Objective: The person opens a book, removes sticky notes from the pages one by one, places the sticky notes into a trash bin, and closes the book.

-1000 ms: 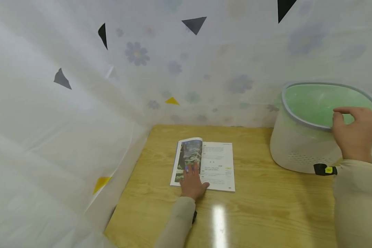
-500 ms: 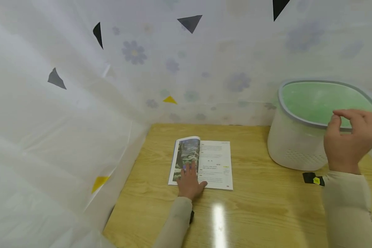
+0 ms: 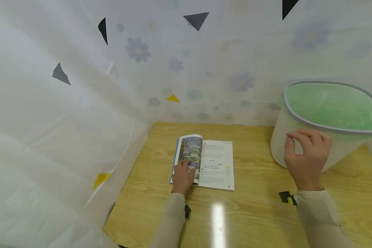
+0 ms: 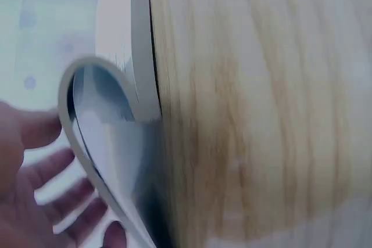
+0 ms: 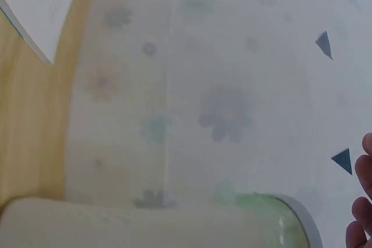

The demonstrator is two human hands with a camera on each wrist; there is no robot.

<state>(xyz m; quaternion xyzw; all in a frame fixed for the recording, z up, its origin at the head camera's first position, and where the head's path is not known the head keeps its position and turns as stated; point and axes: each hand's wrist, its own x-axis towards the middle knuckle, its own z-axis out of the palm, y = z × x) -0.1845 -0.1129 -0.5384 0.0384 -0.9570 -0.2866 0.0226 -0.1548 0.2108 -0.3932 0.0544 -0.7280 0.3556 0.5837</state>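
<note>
An open book [image 3: 218, 165] lies on the wooden table in the head view, a colour picture on its left page and printed text on its right. My left hand [image 3: 183, 179] rests on the lower left page with bent fingers. In the left wrist view the pages [image 4: 87, 149] curl up into a loop, and the hand [image 4: 40, 201] touches their outer side with relaxed fingers. My right hand [image 3: 308, 158] hovers before a white bin [image 3: 280, 146], thumb and index finger bent toward each other around a gap. Nothing shows in it; several fingertips [image 5: 361, 201] edge into the right wrist view.
The bin has a green inside and a grey rim [image 3: 328, 126]; it stands at the back right of the table [image 3: 251, 206]. A white sheet with flowers [image 3: 137, 50] and coloured triangles hangs behind and on the left.
My left hand has gone from lying flat with spread fingers to bent fingers slightly further left on the page. My right hand has moved left and down, away from the bin's opening.
</note>
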